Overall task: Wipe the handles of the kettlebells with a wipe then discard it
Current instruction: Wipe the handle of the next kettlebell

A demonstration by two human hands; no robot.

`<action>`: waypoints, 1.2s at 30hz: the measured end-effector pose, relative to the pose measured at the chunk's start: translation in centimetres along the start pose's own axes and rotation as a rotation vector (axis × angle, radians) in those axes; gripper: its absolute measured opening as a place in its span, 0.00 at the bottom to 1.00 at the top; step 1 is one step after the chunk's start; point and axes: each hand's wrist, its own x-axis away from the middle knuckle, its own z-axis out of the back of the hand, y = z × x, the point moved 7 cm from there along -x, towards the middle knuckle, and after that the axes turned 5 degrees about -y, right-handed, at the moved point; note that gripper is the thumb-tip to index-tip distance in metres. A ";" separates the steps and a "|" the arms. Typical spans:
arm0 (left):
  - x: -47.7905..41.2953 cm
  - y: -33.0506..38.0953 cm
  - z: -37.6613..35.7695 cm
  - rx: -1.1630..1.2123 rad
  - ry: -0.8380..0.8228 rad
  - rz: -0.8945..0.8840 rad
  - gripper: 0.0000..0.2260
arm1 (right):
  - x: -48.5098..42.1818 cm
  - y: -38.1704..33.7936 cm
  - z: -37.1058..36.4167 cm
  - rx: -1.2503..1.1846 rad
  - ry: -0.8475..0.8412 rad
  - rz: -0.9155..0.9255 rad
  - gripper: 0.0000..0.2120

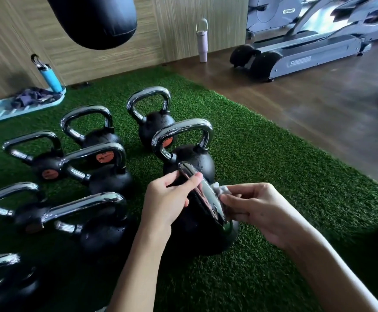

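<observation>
Head view, lower centre of frame: our left hand point(170, 199) grips the nearest kettlebell point(206, 235) by its handle point(202, 192) while our right hand point(257, 212) pinches the wipe point(222, 190) against it, mid-wipe, with the other kettlebells point(113, 181) at left likely calling for the same next.

You have a moderately lit gym, brightest at the upper right, where daylight seems to enter behind the treadmill point(307, 48) and washes its frame pale. It lays a soft sheen on the wooden floor point(296, 109) and hard white streaks on the chrome kettlebell handles point(183, 128). The turf point(262, 154) darkens toward the lower left, nearly black there. Blur smears the punching bag point(98, 21) and the frame edges, and the wide lens bows straight lines. The left hand point(167, 199) and right hand point(260, 210) sit fairly sharp at centre; the wipe point(222, 190) is a pale, soft-edged patch.
</observation>
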 end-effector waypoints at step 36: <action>1.6 -4.6 7.6 -0.061 -0.167 0.067 0.08 | -8.6 -0.5 -8.9 0.645 0.077 0.453 0.15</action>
